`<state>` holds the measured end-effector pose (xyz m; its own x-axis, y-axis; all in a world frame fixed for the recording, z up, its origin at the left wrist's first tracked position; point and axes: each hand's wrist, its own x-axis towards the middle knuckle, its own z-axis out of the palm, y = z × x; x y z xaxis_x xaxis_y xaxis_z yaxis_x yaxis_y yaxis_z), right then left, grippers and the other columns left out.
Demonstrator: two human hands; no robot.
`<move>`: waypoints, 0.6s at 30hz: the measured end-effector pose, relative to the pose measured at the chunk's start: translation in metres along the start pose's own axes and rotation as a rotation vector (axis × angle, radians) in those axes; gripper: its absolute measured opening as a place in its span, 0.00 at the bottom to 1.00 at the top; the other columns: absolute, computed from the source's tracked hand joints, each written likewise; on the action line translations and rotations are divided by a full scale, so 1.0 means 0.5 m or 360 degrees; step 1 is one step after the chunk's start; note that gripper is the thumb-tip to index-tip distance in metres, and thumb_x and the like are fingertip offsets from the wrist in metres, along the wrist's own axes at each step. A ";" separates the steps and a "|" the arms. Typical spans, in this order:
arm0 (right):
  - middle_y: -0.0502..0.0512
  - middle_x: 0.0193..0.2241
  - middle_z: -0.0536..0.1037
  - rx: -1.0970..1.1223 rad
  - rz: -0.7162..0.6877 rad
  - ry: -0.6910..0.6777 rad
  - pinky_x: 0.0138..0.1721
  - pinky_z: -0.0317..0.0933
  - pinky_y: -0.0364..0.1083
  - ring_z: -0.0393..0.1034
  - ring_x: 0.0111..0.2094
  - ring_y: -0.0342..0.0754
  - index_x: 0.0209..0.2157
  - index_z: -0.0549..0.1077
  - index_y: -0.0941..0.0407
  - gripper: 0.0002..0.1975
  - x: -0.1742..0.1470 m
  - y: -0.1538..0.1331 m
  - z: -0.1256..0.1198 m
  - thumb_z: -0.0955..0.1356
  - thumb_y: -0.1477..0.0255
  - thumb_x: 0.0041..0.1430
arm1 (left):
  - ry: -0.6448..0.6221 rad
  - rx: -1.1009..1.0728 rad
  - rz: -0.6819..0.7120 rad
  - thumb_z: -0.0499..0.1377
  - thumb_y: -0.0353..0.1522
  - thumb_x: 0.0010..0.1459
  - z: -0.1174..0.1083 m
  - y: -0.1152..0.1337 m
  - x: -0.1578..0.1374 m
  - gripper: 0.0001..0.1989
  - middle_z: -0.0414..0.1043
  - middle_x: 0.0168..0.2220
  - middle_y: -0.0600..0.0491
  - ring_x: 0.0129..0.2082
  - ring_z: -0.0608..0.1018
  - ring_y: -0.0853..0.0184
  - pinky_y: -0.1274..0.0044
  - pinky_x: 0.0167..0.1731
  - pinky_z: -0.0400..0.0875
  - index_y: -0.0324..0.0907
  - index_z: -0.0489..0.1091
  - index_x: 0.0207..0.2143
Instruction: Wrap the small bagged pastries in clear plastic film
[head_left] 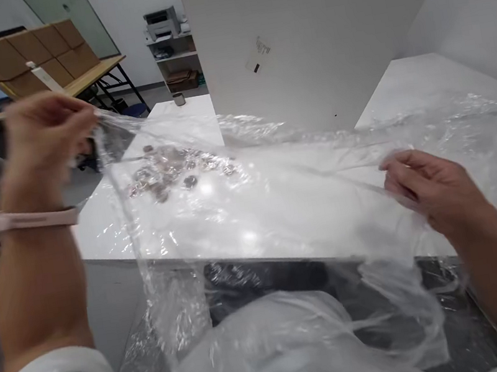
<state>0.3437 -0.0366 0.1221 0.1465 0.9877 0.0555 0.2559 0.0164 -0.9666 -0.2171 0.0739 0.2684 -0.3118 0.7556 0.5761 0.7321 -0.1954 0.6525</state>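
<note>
A large sheet of clear plastic film (273, 194) stretches between my two hands, above the white table. My left hand (48, 129), a pale pink band on its wrist, is raised at the left and pinches the film's corner. Lower on the right, my right hand (425, 186) has its fingers closed on another part of the film. Loose folds hang past the table's front edge and over my lap. Through the film, a cluster of small round brownish pieces (170, 167) shows on the table; their kind is blurred.
The white table (109, 233) meets a tall white panel (302, 45) at the back. A small grey cup-like item (179, 99) sits at its far end. Cardboard boxes (34, 53) stand on a wooden table at the left. Farther back, a shelf holds a printer (161, 24).
</note>
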 end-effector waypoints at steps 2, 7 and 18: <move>0.46 0.17 0.65 -0.0149 -0.0022 0.0185 0.17 0.45 0.44 0.54 0.17 0.43 0.36 0.73 0.50 0.18 0.015 0.053 0.019 0.70 0.50 0.59 | -0.0210 -0.0100 0.0031 0.66 0.32 0.51 0.148 -0.007 -0.044 0.07 0.65 0.19 0.63 0.17 0.62 0.80 0.84 0.20 0.60 0.39 0.76 0.33; 0.49 0.22 0.73 -0.0845 -0.0168 0.0367 0.28 0.59 0.47 0.66 0.23 0.47 0.38 0.73 0.52 0.18 0.003 0.161 0.038 0.63 0.52 0.64 | -0.0462 -0.0020 0.0076 0.64 0.30 0.56 0.312 -0.061 -0.107 0.05 0.67 0.22 0.59 0.25 0.70 0.71 0.77 0.29 0.68 0.41 0.75 0.36; 0.67 0.61 0.71 -0.1433 -0.0122 -0.0077 0.41 0.69 0.58 0.74 0.49 0.65 0.65 0.63 0.52 0.34 0.064 0.188 -0.027 0.63 0.51 0.62 | -0.1852 -0.0010 0.0947 0.63 0.37 0.63 0.321 0.070 -0.534 0.12 0.73 0.46 0.49 0.43 0.73 0.61 0.69 0.42 0.70 0.45 0.69 0.48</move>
<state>0.3854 -0.0055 0.0364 0.0632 0.9947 0.0811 0.9171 -0.0258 -0.3977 -0.0110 -0.0342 0.0584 0.7622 0.6471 0.0171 0.5717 -0.6853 0.4512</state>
